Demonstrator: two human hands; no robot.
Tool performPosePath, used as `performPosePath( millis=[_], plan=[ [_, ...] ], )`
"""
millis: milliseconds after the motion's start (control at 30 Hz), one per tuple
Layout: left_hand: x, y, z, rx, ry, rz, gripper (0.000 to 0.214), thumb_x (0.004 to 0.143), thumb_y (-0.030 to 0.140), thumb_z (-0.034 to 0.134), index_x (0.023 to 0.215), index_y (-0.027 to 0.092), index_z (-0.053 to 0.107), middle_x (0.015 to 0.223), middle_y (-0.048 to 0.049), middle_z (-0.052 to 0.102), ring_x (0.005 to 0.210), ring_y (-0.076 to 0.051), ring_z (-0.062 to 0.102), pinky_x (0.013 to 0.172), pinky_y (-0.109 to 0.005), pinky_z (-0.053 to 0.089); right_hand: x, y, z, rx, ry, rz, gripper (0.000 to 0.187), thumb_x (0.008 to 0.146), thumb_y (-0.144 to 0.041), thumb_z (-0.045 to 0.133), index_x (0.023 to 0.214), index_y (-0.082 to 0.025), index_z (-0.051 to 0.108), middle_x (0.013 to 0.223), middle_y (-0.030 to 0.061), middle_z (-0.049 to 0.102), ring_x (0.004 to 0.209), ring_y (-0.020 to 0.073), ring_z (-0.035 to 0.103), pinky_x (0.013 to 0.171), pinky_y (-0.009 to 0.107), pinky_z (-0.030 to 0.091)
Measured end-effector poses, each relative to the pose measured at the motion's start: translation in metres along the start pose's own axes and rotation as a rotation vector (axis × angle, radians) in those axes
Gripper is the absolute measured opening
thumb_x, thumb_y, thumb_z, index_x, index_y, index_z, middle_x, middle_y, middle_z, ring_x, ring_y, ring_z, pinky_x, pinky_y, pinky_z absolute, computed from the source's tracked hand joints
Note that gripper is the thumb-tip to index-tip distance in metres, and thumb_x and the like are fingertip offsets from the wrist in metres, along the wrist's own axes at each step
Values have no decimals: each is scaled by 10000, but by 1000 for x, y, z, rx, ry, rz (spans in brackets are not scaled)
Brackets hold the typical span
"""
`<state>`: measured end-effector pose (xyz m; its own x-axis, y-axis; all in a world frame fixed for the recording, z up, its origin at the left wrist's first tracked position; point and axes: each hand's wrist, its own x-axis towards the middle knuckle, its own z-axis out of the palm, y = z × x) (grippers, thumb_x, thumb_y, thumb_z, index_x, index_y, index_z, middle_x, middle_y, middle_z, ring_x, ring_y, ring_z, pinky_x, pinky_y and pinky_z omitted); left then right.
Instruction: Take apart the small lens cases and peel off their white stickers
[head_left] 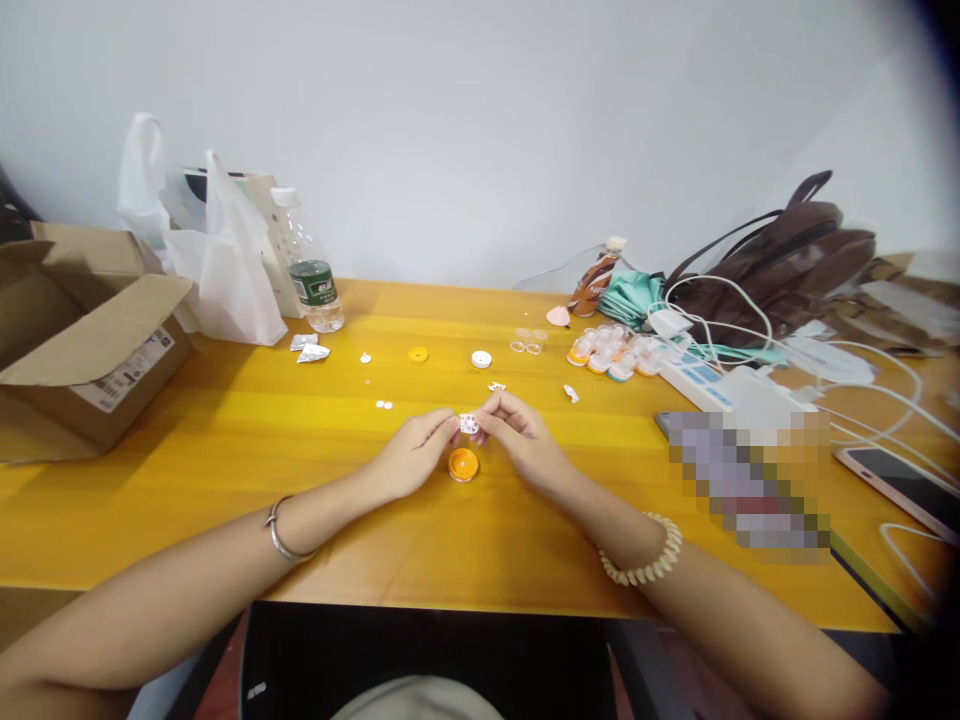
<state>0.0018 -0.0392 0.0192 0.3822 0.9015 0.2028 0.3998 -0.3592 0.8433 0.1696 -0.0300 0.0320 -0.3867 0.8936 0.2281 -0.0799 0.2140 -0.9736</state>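
A small white plastic piece with holes [469, 424] is pinched between the fingertips of my left hand [420, 450] and my right hand [521, 435]. Both hands are closed on it, one from each side, just above the table. Right below them sits a round orange cup-like part [463, 464], open side up. Beyond my hands lie a white disc [481, 359], a yellow ring-shaped part [418, 354] and a small white piece [496, 386]. Another white piece [571, 394] lies to the right, and tiny white discs [384, 405] to the left.
An open cardboard box [97, 340], a white plastic bag [232, 270] and a water bottle [315, 280] stand at left. On the right are clear-domed parts [615, 350], a drink bottle [596, 280], a power strip [697, 376], loose cables, a brown bag [795, 260] and a phone [900, 485].
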Motion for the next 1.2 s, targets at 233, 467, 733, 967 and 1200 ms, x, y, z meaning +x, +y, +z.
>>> performPosePath(
  millis=[233, 467, 733, 967, 1200],
  plan=[
    [0, 3, 0, -253, -25, -47, 336, 898, 385, 346, 666, 163, 446, 616, 26, 394, 604, -109, 377, 581, -234, 304, 3, 8, 0, 114, 39, 41, 149, 777, -278, 578, 679, -196, 502, 607, -47, 566, 570, 87, 514, 594, 230, 414],
    [6, -4, -2, -651, -155, -134, 327, 846, 428, 441, 683, 146, 475, 589, 29, 371, 519, -85, 285, 493, -224, 216, 3, 4, 3, 134, -25, 68, 178, 749, -328, 636, 808, -203, 524, 652, -31, 623, 596, 93, 558, 618, 245, 440],
    [3, -3, 4, -563, -72, -100, 324, 866, 392, 419, 655, 149, 452, 590, 31, 364, 547, -90, 318, 511, -223, 241, 3, 7, -3, -87, 14, -8, 195, 731, -341, 638, 740, -196, 507, 665, -25, 594, 600, 94, 548, 590, 243, 435],
    [0, 2, 2, -212, -15, -6, 349, 907, 392, 321, 677, 165, 455, 632, 16, 416, 630, -116, 405, 607, -235, 345, 4, -1, -3, -69, -1, 96, 201, 726, -328, 618, 711, -200, 462, 551, -49, 546, 494, 84, 499, 519, 233, 413],
    [0, -1, 0, 68, 83, 148, 313, 925, 330, 287, 709, 168, 445, 658, 13, 443, 633, -116, 432, 625, -236, 359, 2, 3, 1, -211, 96, -31, 186, 721, -311, 616, 700, -200, 468, 644, -20, 580, 574, 98, 520, 552, 237, 411]
  ],
)
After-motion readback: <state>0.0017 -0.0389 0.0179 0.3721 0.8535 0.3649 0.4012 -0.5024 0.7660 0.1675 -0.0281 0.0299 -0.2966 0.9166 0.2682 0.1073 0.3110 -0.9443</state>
